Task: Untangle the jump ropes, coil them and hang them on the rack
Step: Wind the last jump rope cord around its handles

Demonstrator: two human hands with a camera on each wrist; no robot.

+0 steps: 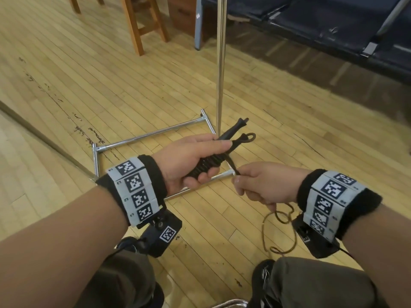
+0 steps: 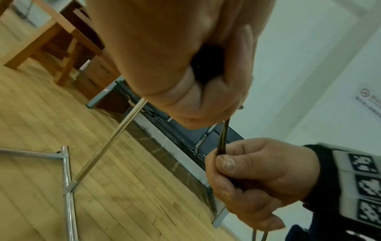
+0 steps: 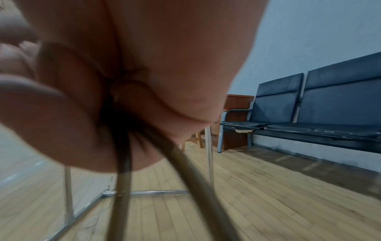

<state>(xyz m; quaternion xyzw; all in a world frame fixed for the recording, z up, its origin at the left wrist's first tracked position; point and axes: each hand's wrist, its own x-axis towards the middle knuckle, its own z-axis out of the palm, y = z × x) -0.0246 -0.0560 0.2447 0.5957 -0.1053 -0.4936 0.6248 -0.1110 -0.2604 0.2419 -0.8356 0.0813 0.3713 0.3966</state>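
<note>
The jump rope (image 1: 208,163) is mostly wound into a tight dark bundle around its two handles (image 1: 231,134), and that bundle sits in the left hand (image 1: 189,161), whose fingers (image 1: 206,177) are curled closed around it. The bundle's long axis runs from the left palm up and away to the right, with the handle tips poking out past the thumb. From its lower right edge a short taut length of cord leads down to the right hand (image 1: 264,185), which pinches it between thumb and forefinger just beside the bundle. So the free cord lies on the right hand's side, and the next wrap likely goes to that hand.

The head view alone shows the loose tail (image 1: 280,230) hanging below the right hand in slack loops above the floor (image 1: 66,74). The left wrist view shows the pinch closely, thumb pressed on the cord (image 2: 223,140). The right wrist view shows two strands (image 3: 123,187) leaving the closed fingers.

The metal rack (image 1: 220,63) stands just beyond both hands, its pole upright.
</note>
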